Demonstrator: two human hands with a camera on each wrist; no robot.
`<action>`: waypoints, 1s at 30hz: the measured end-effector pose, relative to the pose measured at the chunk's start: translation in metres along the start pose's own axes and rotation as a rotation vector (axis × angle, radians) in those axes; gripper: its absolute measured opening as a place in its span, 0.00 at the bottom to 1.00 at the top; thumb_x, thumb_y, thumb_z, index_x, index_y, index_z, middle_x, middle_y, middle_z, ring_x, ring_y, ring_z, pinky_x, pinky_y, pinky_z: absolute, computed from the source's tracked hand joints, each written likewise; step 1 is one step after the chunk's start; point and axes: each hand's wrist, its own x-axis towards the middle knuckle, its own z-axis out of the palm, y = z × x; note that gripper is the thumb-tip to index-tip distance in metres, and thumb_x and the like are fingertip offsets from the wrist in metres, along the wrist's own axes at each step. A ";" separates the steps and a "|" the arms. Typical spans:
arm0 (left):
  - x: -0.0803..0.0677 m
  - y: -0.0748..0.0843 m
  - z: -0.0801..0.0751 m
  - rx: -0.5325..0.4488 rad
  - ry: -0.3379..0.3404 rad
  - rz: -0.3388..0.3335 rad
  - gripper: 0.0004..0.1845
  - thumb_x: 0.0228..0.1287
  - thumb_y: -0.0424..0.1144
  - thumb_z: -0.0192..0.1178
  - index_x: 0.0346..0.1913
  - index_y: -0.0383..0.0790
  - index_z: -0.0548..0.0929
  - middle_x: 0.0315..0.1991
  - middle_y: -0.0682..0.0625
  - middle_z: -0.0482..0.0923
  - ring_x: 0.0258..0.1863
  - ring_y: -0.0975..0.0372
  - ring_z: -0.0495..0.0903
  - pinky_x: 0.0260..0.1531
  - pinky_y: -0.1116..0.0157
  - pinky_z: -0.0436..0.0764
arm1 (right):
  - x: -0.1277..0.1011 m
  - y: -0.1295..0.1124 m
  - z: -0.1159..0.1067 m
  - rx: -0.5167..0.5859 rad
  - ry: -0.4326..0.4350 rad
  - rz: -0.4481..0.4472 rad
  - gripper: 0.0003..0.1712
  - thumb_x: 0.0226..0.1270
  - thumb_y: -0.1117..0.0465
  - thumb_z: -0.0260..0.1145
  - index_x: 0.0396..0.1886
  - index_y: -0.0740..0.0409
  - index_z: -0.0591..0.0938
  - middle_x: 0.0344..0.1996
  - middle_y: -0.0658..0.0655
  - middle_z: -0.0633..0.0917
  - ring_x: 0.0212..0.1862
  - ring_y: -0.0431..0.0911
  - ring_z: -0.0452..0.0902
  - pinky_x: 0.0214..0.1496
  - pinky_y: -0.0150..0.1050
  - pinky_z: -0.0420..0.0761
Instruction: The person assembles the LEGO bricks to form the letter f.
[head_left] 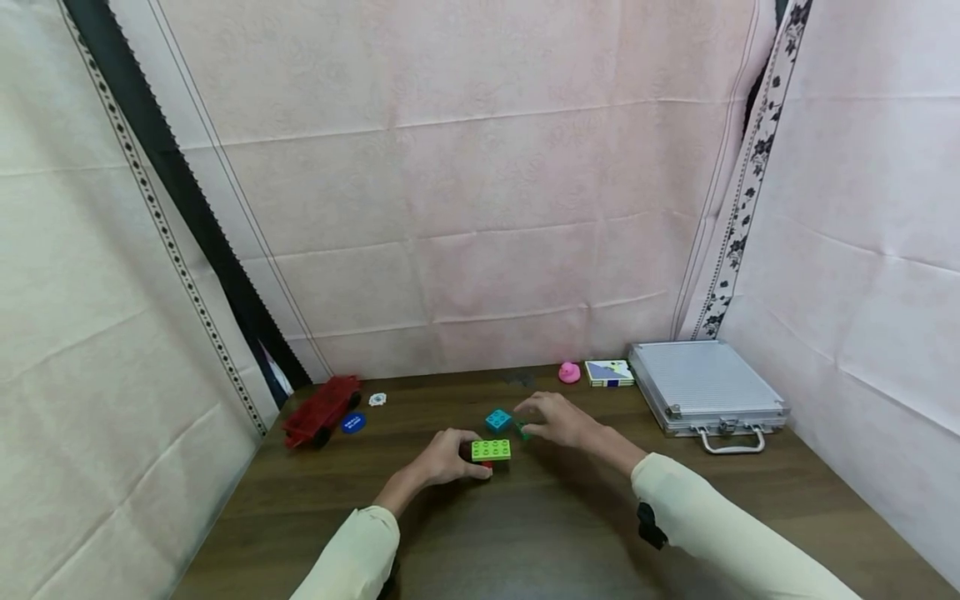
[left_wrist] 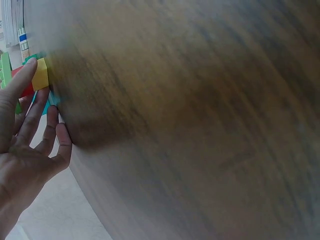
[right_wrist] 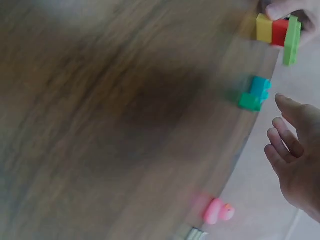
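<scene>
My left hand [head_left: 447,458] pinches a small stack of toy building blocks between thumb and fingers. On top of it is a long lime green block [head_left: 491,451], with a red block [right_wrist: 280,32] in the middle and a yellow block [right_wrist: 264,28] at the bottom. My right hand [head_left: 557,420] hovers over the table with relaxed fingers and holds nothing. Beneath its fingertips lies a dark green block [right_wrist: 250,101], partly hidden in the head view. Right beside that block sits a blue block [head_left: 498,420].
At the left stand a red toy car [head_left: 324,411], a blue oval piece [head_left: 353,422] and a small white piece [head_left: 377,399]. Along the back are a pink rubber duck [head_left: 569,372] and a flat box [head_left: 609,372]. A silver case [head_left: 707,387] lies at the right, near the curtain.
</scene>
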 end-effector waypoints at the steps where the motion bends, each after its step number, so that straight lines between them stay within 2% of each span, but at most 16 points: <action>1: 0.000 0.000 0.000 0.000 0.000 0.000 0.20 0.61 0.43 0.77 0.54 0.41 0.86 0.40 0.53 0.84 0.38 0.61 0.81 0.40 0.60 0.82 | 0.000 0.003 0.001 0.002 -0.002 0.009 0.20 0.71 0.65 0.72 0.60 0.64 0.84 0.55 0.60 0.85 0.57 0.53 0.82 0.57 0.50 0.83; 8: 0.000 0.001 0.000 0.000 -0.006 0.001 0.19 0.61 0.44 0.77 0.53 0.42 0.86 0.40 0.54 0.83 0.37 0.63 0.80 0.39 0.61 0.81 | 0.000 0.021 0.014 0.057 -0.026 0.019 0.22 0.69 0.67 0.73 0.62 0.65 0.82 0.57 0.62 0.86 0.58 0.55 0.83 0.58 0.51 0.82; 16: 0.000 -0.001 -0.002 0.018 -0.002 0.020 0.21 0.63 0.46 0.76 0.56 0.43 0.85 0.42 0.52 0.83 0.38 0.62 0.80 0.41 0.60 0.81 | 0.003 0.027 0.023 0.063 -0.032 0.014 0.23 0.70 0.67 0.72 0.64 0.66 0.82 0.56 0.63 0.86 0.58 0.56 0.82 0.59 0.53 0.81; 21: 0.000 0.000 -0.002 0.003 -0.001 0.039 0.22 0.64 0.45 0.75 0.58 0.46 0.84 0.42 0.52 0.83 0.38 0.61 0.80 0.39 0.62 0.81 | 0.002 0.027 0.023 0.054 -0.030 0.014 0.22 0.71 0.66 0.72 0.62 0.66 0.83 0.53 0.63 0.87 0.56 0.55 0.83 0.57 0.52 0.82; 30: -0.001 0.000 -0.002 0.011 0.011 0.065 0.16 0.64 0.44 0.75 0.53 0.46 0.86 0.39 0.56 0.83 0.35 0.64 0.79 0.37 0.64 0.81 | 0.002 0.013 0.012 0.071 0.000 -0.001 0.22 0.71 0.64 0.73 0.61 0.65 0.83 0.55 0.61 0.87 0.59 0.53 0.83 0.59 0.52 0.82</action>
